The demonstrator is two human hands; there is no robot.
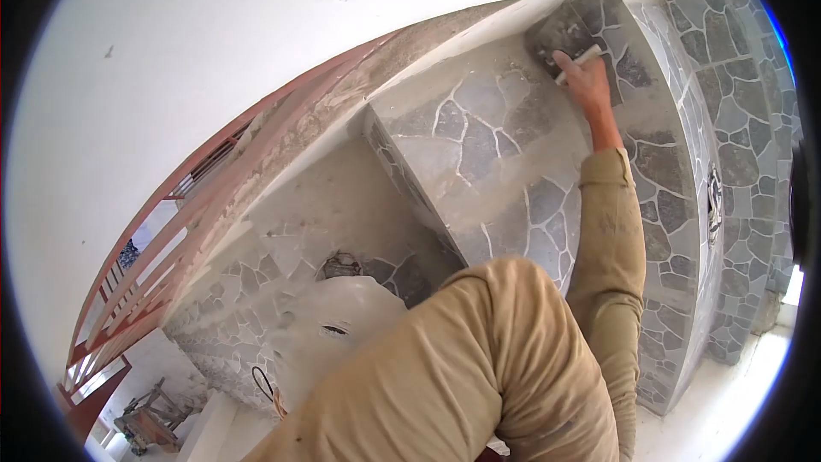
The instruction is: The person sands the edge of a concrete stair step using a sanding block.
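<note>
My right hand (586,81) is wrapped round the pale handle (579,65) of a plastering trowel, thumb on its left side. The trowel's dark flat blade (547,38) lies against the grey stone-patterned surface (479,111), close to the corner where it meets the white wall. Greyish smears coat parts of that surface around the blade. My tan sleeve (611,222) stretches up from the bottom right. In front of it, my bent knee (513,291) in tan trousers covers much of the lower middle. My left hand is out of sight.
A step edge (415,192) crosses the middle, with a lower stone-patterned level to its left. A whitish sack-like object (329,321) stands beside my leg. Red railings (162,257) run along the left, and a white wall (256,34) rises above. Stone-patterned steps (735,137) continue right.
</note>
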